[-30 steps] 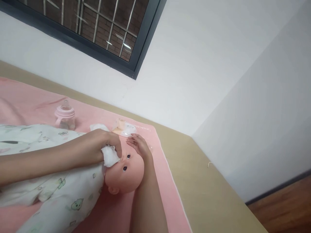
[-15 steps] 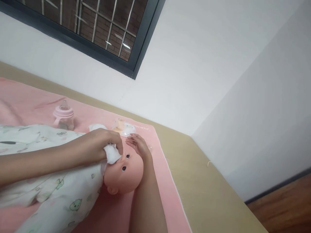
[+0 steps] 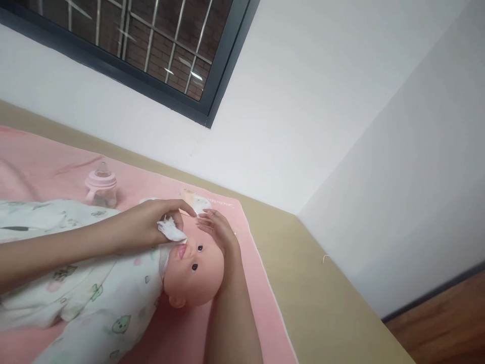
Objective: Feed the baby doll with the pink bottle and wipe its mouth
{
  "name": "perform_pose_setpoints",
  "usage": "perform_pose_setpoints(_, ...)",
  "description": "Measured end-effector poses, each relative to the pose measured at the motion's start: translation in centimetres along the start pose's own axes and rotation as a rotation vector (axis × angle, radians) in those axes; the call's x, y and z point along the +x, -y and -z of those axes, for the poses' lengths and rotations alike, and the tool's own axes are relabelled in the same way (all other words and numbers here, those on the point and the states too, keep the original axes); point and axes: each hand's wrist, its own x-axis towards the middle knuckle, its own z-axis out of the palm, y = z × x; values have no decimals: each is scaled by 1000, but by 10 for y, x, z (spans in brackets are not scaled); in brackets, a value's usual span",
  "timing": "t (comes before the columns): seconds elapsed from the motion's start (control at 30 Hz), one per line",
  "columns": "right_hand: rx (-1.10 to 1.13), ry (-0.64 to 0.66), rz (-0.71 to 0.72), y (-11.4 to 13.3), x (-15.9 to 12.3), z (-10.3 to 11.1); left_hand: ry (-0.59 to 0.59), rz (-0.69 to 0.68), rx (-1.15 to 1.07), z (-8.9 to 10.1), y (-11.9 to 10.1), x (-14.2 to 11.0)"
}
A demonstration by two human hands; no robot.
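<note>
A baby doll point(image 3: 197, 283) lies on its back, its bald head to the right, in a white suit with green animal prints. My left hand point(image 3: 168, 217) reaches over its chest and grips a crumpled white gauze cloth point(image 3: 172, 231), which hangs at the doll's mouth and cheek. My right hand point(image 3: 217, 227) curves around the far side of the head, fingers stretched out and close to my left fingertips. Its forearm passes behind the crown. The left thumb is mostly hidden.
On the pink mat point(image 3: 273, 318) stands a pink baby bottle point(image 3: 101, 186) with handle and teat. A small clear and white packet point(image 3: 200, 203) lies beyond my hands. The tan surface point(image 3: 303, 283) meets white walls; a barred window point(image 3: 151, 45) is above.
My left hand has lifted slightly and its fingers have moved toward my right fingers. The cloth has shifted off the doll's mouth, so the lips now show. My right hand has stayed put.
</note>
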Motion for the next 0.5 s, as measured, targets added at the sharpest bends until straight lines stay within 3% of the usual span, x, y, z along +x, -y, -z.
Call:
perform_pose_setpoints(0.17, -166, 120, 56, 48, -19, -19, -29, 65, -85, 8, 9, -1)
perform_pose_setpoints(0.3, -355, 358, 108, 90, -45, -52, -8, 117, -71, 12, 20, 1)
perform_pose_setpoints(0.4, -529, 503, 127, 107, -60, -77, -30, 116, -109, 12, 24, 2)
perform_pose_setpoints(0.5, -703, 502, 117, 113, -68, -94, -44, 105, -165, 12, 24, 0)
